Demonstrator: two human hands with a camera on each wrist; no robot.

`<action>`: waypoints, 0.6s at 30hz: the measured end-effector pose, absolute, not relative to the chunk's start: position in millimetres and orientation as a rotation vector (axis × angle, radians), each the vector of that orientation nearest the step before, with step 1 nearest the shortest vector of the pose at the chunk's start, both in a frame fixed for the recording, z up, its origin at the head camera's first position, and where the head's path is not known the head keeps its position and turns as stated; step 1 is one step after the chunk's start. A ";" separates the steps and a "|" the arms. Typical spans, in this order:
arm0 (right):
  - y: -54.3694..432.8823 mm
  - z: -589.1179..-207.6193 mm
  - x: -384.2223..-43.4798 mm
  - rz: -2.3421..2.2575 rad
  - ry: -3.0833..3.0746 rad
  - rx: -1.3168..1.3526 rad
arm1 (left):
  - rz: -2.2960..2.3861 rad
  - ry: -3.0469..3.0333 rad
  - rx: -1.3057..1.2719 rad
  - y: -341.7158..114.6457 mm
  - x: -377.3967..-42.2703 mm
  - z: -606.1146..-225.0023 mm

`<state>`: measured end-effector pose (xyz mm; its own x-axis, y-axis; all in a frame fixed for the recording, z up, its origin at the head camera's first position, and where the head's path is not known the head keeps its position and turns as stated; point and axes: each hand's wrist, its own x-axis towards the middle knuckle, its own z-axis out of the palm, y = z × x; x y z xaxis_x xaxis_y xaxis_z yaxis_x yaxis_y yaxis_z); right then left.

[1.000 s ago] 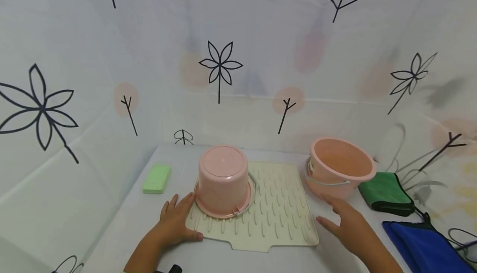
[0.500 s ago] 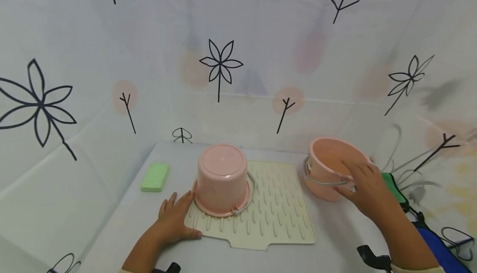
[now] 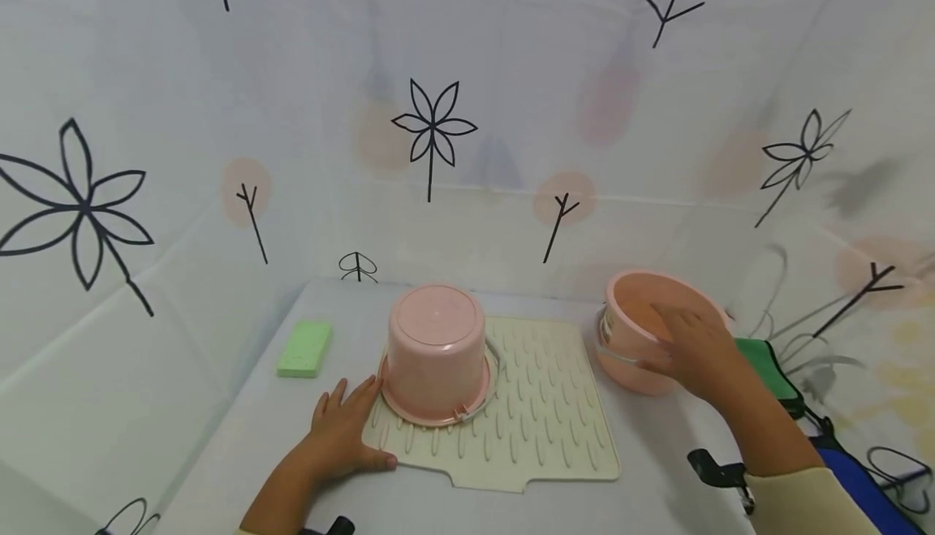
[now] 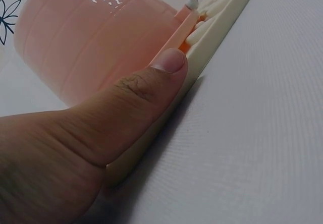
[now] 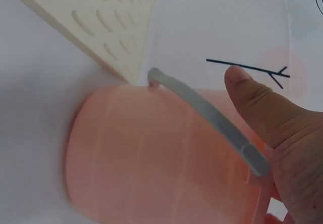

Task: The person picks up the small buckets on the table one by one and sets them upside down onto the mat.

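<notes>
Head cam: R hand [image 3: 697, 356] is reaching over the near-right rim of the upright pink bucket [image 3: 631, 344] at far right; fingers are dipping into its mouth, thumb is staying outside the wall. So the bucket is sitting right under/around those fingers. R wrist cam: thumb is sticking out straight, lying across the view just beside the grey handle [image 5: 212, 113], which is hanging along the outer wall; the other fingers are mostly hiding, so can't tell if they're pinching the rim.

L hand [image 3: 339, 433] is spreading, fingers fanning out, at near-left corner of the cream ridged mat [image 3: 548, 405]. L wrist cam: thumb is resting along the mat's near edge, tip pointing toward the rim of the upturned pink bucket [image 3: 438, 348]. That bucket is standing mouth-down on the mat's L half, just R of L hand; its own handle is looping round its R side.

Green block [image 3: 304, 349] is lying on the white table [image 3: 241, 454], far L of L hand, apart from the mat. Green cloth [image 3: 763, 368] + blue cloth [image 3: 869, 486] are lying at far R, partly hiding behind R forearm.
</notes>
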<state>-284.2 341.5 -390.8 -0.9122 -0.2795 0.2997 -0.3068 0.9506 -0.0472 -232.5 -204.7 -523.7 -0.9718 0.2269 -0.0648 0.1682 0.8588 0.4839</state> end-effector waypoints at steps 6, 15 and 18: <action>334.6 -399.9 -295.1 0.151 -2.943 0.345 | 0.750 2.911 0.317 -203.8 -232.5 -523.3; 333.4 -398.9 -294.1 0.046 -3.104 0.291 | 0.742 2.918 0.320 -205.4 -233.6 -527.2; 332.7 -399.1 -294.3 0.034 -3.109 0.287 | 0.744 2.911 0.314 -205.8 -233.2 -526.3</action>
